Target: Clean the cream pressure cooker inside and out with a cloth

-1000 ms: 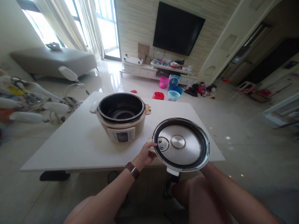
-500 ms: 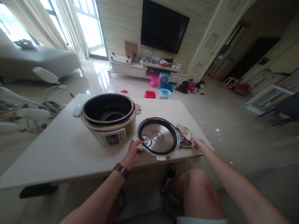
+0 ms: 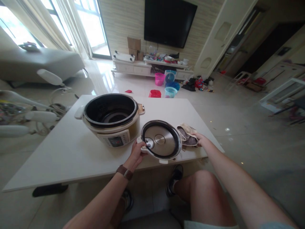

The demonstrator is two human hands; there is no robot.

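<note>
An open beige pressure cooker (image 3: 111, 121) with a dark inner pot stands on the white table (image 3: 71, 152). Its round lid (image 3: 162, 140) lies upside down near the table's front edge, metal inside facing up. My left hand (image 3: 137, 152) grips the lid's left handle. A watch sits on that wrist. To the right of the lid lies a crumpled beige and dark cloth (image 3: 188, 135). My right hand (image 3: 202, 140) rests on the cloth's right end, fingers closing on it.
Behind the table, coloured plastic baskets (image 3: 166, 87) stand on the glossy floor before a low TV cabinet (image 3: 147, 68). A grey sofa (image 3: 40, 65) is at the left, with white chair parts (image 3: 28, 116) beside the table. My knees are under the front edge.
The lid came down from near my face onto the table. My right hand left the lid and moved right onto the cloth. The left hand kept its hold on the handle.
</note>
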